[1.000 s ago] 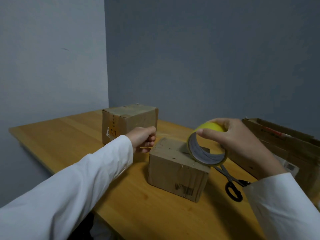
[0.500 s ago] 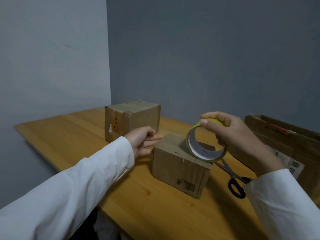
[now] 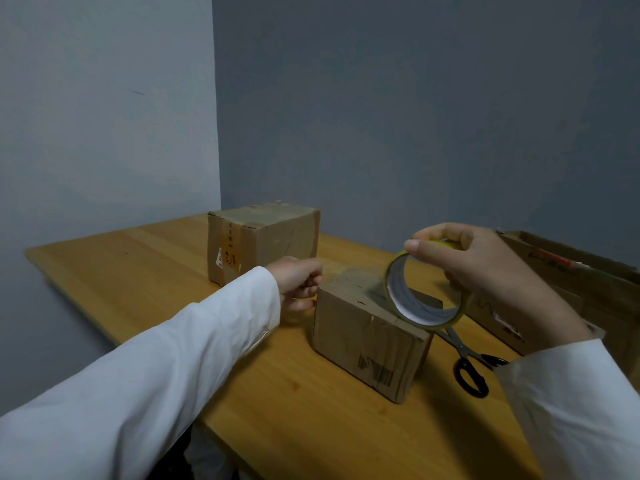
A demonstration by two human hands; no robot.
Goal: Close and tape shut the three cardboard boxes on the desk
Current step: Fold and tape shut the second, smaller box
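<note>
A wooden worktop (image 3: 145,271) fills a grey corner. Nearest, the small box (image 3: 367,327) sits closed between both hands: the right hand (image 3: 485,268) grips the tape roll (image 3: 424,296) over it, the left hand (image 3: 298,282) has fingers curled at its far edge, apparently pinching the tape end. Taping seems under way; next, press the strip down and cut with the scissors (image 3: 465,362), while the back box (image 3: 263,244) looks shut and the big box (image 3: 571,282) stands open.

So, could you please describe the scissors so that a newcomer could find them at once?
On the wooden desk, look right of the small cardboard box in the middle. The scissors lie flat there, before the large open box: the only metal thing, with black handles.
</note>
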